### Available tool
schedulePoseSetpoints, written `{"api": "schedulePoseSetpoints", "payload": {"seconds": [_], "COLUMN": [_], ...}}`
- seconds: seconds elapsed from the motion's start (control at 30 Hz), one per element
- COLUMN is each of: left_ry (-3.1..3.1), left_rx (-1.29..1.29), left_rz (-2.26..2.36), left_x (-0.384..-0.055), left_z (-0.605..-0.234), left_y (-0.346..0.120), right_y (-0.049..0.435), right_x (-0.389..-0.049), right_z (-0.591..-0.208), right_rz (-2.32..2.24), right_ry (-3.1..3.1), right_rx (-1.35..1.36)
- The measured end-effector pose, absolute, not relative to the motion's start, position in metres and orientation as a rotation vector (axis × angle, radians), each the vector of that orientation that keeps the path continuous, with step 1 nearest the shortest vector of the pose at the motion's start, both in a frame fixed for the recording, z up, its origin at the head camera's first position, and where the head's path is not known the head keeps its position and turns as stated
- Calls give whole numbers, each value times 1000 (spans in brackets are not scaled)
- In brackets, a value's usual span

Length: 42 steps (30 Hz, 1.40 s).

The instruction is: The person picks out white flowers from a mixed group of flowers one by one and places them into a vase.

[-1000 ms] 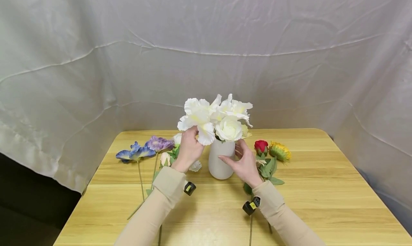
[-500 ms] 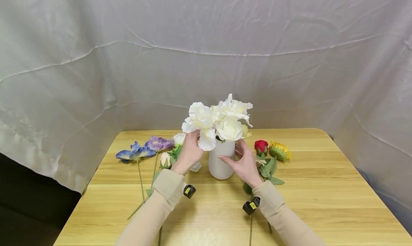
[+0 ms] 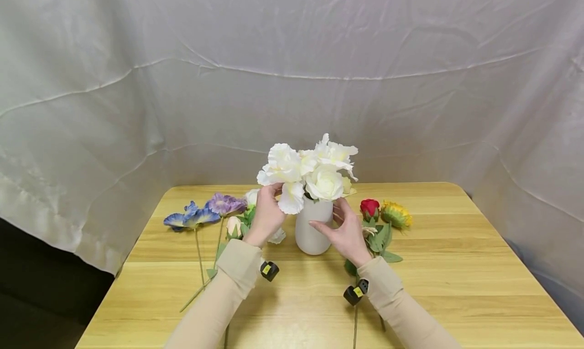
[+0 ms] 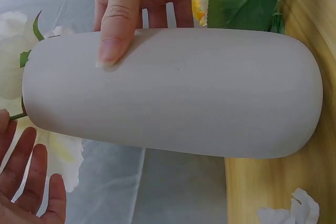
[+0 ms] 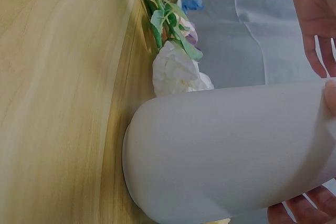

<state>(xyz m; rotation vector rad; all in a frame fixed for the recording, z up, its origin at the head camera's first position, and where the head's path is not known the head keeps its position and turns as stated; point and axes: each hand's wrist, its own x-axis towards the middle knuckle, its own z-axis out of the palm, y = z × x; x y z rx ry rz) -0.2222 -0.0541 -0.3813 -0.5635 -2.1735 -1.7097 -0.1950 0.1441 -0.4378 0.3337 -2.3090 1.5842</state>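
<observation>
A pale grey-white vase [image 3: 312, 232] stands upright on the wooden table. My right hand [image 3: 349, 232] grips its right side, the thumb [image 4: 116, 40] lying across the wall in the left wrist view. At the vase's left rim, my left hand [image 3: 268, 212] pinches a thin green stem [image 4: 18, 115] under a large ruffled white iris [image 3: 279, 166]; the other fingers are spread. The stem's lower part is hidden inside the vase. A white rose [image 3: 325, 182] and another white iris [image 3: 337, 153] rise from the mouth beside it.
Left of the vase lie a blue flower [image 3: 191, 217], a purple one [image 3: 225, 204] and a pale pink rosebud [image 3: 234, 226]. To the right are a red rose [image 3: 369, 207] and a yellow sunflower [image 3: 396, 214]. A grey cloth [image 3: 319, 105] hangs behind the table.
My left hand has lowered slightly, and the left white iris has come down and a little right toward the vase. The right hand and vase have kept their place.
</observation>
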Motion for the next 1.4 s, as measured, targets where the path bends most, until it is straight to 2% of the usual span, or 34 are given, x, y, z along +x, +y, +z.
{"api": "schedulePoseSetpoints", "payload": {"seconds": [0.3, 0.57, 0.83, 1.17, 1.4], "left_ry": [-2243, -2353, -2393, -2530, -2581], "left_rx": [-606, -533, -599, -632, -551], "left_rz": [-1872, -1795, -1722, -1495, -1431], "left_x": [-225, -222, -217, -211, -207], "left_z": [-386, -400, -417, -428, -433], "left_y": [-56, -68, -91, -120, -142], "right_y": [144, 144, 147, 158, 170], "right_x": [-195, -195, -195, -202, -208], "right_z": [-437, -437, -436, -436, -432], "right_rz": [1592, 1584, 1562, 1623, 1709], "right_ry": [-2306, -2310, -2351, -2377, -2442], "right_rx": [342, 351, 343, 481, 584]}}
